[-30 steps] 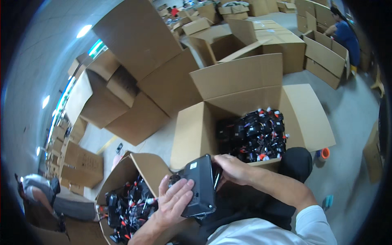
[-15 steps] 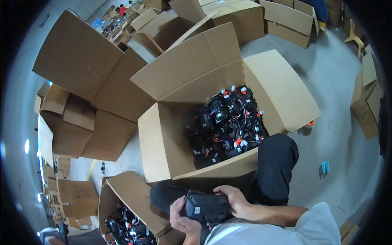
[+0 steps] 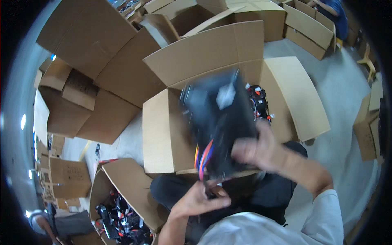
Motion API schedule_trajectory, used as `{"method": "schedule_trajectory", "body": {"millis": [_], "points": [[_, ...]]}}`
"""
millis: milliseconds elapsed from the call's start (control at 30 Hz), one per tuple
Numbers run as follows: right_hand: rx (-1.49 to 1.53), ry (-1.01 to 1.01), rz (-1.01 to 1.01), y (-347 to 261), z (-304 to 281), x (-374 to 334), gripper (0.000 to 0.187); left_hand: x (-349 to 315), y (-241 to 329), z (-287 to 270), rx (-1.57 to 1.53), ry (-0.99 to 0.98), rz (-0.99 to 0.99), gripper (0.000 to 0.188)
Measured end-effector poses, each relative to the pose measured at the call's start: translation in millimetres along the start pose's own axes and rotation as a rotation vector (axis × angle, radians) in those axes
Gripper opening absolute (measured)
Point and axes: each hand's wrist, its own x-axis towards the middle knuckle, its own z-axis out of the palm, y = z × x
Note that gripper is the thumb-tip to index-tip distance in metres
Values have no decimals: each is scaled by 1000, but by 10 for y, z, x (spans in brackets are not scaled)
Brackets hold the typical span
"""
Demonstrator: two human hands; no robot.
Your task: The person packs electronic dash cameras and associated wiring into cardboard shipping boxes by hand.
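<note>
Our right hand [image 3: 265, 152] is closed, as far as blur lets us judge, on the lower right edge of a black device [image 3: 218, 110], held up in front of the large open carton [image 3: 196, 61]

We think this handling goes best with a firm, even hold on the body, the coloured wires [image 3: 204, 158] free of our fingers and bearing no weight, and slow turning so nothing snags; our left hand [image 3: 203, 199] is curled at the lower end, but we cannot tell whether it is clamped on anything there. Blur smears the device's surface, some right fingers are hidden, most black units [image 3: 259, 100] in the carton are covered, and our left forearm is cut off below
</note>
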Motion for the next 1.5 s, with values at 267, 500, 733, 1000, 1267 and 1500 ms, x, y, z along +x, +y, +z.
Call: {"method": "schedule_trajectory", "body": {"millis": [267,500,733,1000,1267,1500], "points": [[-27,-69,128,504,-950,1849,57,672,394,-2164,1180,1277,515,26],[169,-92,606,3076,-22,3022,41,1105,-39,-2359,1178,1113,430,63],[-109,86,655,4437,1506,3610,55,501,-507,-2888,1163,1228,250,65],[-498,-260,510,4290,928,3312,72,748,-403,-2649,1004,1209,504,53],[-1320,-480,140,3212,590,3049,58,-785,-498,-3638,1152,998,141,21],[-1256,-107,198,2155,-1098,2077,40,-4590,-2523,-3406,1145,2137,-294,50]]}}
